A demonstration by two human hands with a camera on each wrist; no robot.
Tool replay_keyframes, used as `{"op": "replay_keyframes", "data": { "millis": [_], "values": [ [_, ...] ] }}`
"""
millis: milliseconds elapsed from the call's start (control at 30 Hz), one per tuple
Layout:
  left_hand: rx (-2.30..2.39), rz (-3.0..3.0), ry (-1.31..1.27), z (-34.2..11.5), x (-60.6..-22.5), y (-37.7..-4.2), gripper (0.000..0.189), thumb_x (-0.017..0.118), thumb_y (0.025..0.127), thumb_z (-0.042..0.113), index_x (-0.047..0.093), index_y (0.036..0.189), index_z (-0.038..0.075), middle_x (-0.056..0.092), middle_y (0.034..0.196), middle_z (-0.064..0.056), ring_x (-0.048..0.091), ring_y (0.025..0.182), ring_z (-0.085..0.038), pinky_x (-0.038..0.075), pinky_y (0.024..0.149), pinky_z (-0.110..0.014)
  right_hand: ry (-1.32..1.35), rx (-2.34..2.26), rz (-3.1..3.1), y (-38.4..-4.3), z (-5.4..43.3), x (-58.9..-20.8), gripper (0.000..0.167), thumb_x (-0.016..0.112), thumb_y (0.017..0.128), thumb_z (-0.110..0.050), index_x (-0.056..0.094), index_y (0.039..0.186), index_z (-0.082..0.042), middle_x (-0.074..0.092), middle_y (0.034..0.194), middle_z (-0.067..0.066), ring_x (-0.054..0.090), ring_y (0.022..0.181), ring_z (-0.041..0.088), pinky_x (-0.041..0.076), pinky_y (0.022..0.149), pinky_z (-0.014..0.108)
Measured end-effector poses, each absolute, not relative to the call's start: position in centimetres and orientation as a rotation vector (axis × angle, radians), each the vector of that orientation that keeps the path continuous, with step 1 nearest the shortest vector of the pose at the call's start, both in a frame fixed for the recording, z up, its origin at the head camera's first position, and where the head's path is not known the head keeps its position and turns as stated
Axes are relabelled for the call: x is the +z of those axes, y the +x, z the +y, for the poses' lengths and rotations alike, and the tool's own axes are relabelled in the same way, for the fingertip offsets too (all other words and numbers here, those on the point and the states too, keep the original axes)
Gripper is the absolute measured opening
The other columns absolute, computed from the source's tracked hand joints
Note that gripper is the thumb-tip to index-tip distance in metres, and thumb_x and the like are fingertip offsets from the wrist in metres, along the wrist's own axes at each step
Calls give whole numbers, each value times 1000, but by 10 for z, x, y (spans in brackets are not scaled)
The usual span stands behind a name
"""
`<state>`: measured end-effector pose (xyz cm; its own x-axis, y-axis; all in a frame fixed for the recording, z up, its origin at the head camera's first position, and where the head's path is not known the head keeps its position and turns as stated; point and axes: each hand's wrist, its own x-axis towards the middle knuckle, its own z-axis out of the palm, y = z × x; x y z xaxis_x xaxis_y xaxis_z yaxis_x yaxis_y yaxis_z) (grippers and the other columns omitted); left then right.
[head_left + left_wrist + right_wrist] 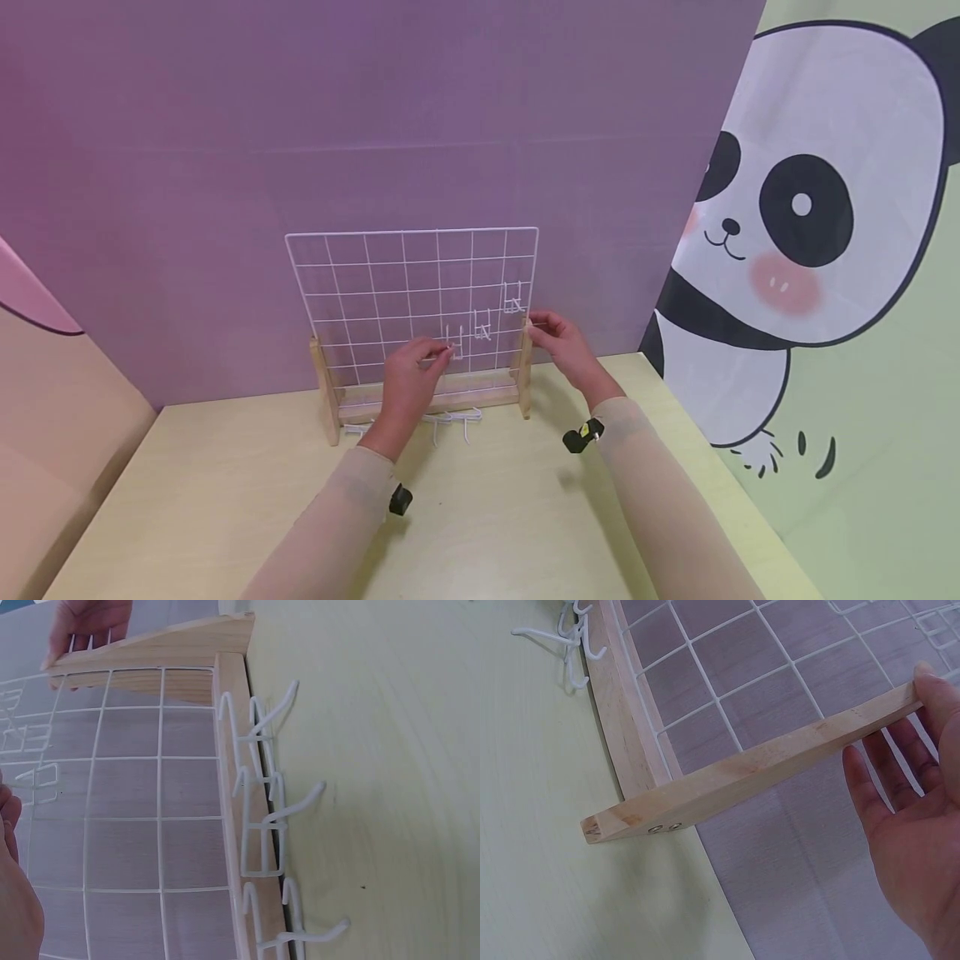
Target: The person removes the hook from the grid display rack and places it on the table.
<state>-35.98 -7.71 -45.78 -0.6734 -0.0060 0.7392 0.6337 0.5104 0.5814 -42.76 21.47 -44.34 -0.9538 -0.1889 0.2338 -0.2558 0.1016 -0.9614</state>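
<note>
A white wire grid panel (412,232) stands upright in a wooden stand (524,383). My left hand (408,379) pinches a white wire hook (458,353) against the lower middle of the grid. In the left wrist view that hand (16,900) shows only at the left edge, beside the hook (46,775). My right hand (567,346) grips the upper end of the stand's right post. Seen from the right wrist, its thumb (934,694) lies on the tip of the post (765,757), with the other fingers behind.
Two more hooks hang on the grid, one at mid-right (482,327) and one higher (513,300). Three loose hooks (264,825) lie along the stand's base bar, on the pale tabletop (480,533). A purple panel (420,100) rises behind the grid.
</note>
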Motion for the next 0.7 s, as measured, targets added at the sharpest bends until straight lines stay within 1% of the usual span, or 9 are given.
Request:
{"op": "replay_keyframes", "data": {
  "millis": [233, 367, 467, 600, 700],
  "values": [
    [-1190, -2012, -518, -78, -454, -358, 7, 86, 97, 5, 84, 103, 3, 81, 100, -10, 79, 93, -28, 67, 86, -41, 462, 2014, -2304, -428, 215, -444, 35, 67, 112, -13, 65, 144, 1, 70, 135, 18, 66, 125, 26, 49, 120, 51],
    [-1176, -1977, -531, -78, -452, -357, 7, 87, 95, 4, 84, 102, 3, 81, 99, -9, 79, 92, -28, 66, 85, -38, 467, 2017, -2300, -428, 215, -443, 35, 67, 112, -12, 64, 143, 2, 70, 134, 17, 66, 124, 25, 50, 119, 51],
    [-1176, -1957, -540, -79, -451, -355, 8, 87, 95, 3, 84, 102, 3, 81, 99, -8, 79, 92, -27, 64, 84, -27, 466, 2019, -2301, -428, 215, -443, 34, 67, 112, -12, 65, 143, 2, 71, 132, 14, 67, 123, 24, 51, 118, 50],
    [-1188, -1950, -548, -80, -450, -354, 7, 87, 94, 3, 84, 101, 3, 81, 99, -9, 79, 92, -27, 58, 81, -11, 469, 2012, -2300, -429, 215, -444, 34, 67, 111, -11, 65, 142, 2, 72, 130, 13, 67, 123, 24, 52, 118, 49],
    [-1175, -1946, -566, -81, -450, -353, 8, 88, 94, 1, 84, 101, 2, 81, 98, -10, 79, 91, -28, 56, 81, -8, 469, 2009, -2299, -429, 215, -444, 33, 67, 111, -11, 65, 142, 2, 71, 132, 15, 67, 124, 26, 51, 118, 49]
  ]
}}
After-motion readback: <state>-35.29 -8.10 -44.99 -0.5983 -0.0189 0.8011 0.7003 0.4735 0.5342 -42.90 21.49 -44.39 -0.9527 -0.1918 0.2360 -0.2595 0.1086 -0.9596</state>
